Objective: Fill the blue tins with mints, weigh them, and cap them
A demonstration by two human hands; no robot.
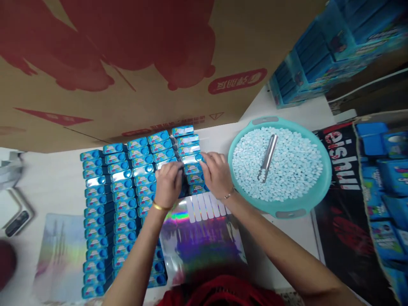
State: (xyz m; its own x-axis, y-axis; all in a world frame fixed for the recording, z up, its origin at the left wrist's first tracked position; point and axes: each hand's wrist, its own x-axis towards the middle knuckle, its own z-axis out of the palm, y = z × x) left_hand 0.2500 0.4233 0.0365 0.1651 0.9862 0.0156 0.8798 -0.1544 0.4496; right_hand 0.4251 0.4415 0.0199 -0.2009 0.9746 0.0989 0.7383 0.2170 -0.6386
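Carton: large brown cardboard box with red print (134, 63), fills the upper left and upper centre of the frame, standing behind the table.
Table: white work surface (54, 191), runs across the middle and lower frame.
Stacked goods: blue printed packs (331, 46), upper right, blurred; more blue packs in an open box (385, 170) at the right edge.
Basin: round teal plastic bowl (323, 187), right of centre, filled with small pale-blue tablets (293, 170); a slim metal tong (268, 157) lies tilted on top of the tablets.
Tins: small blue rectangular flip-lid boxes (121, 199), laid in close columns from centre to lower left, touching one another; the rightmost column sits under both hands.
Sheets: shiny holographic foil sheet with white strip labels (204, 238), lower centre, just below the hands; a second foil sheet (59, 250) at lower left.
Scale: grey device (15, 212), left edge, partly cut off.
Left hand (168, 183): centre frame, gold bangle on the wrist, fingers curled down onto the tins; whether they pinch one I cannot tell.
Right hand (216, 174): just right of the left hand, thin bracelet at the wrist, fingers bent, tips touching one blue tin (193, 158) at the top of the right column, beside the basin.
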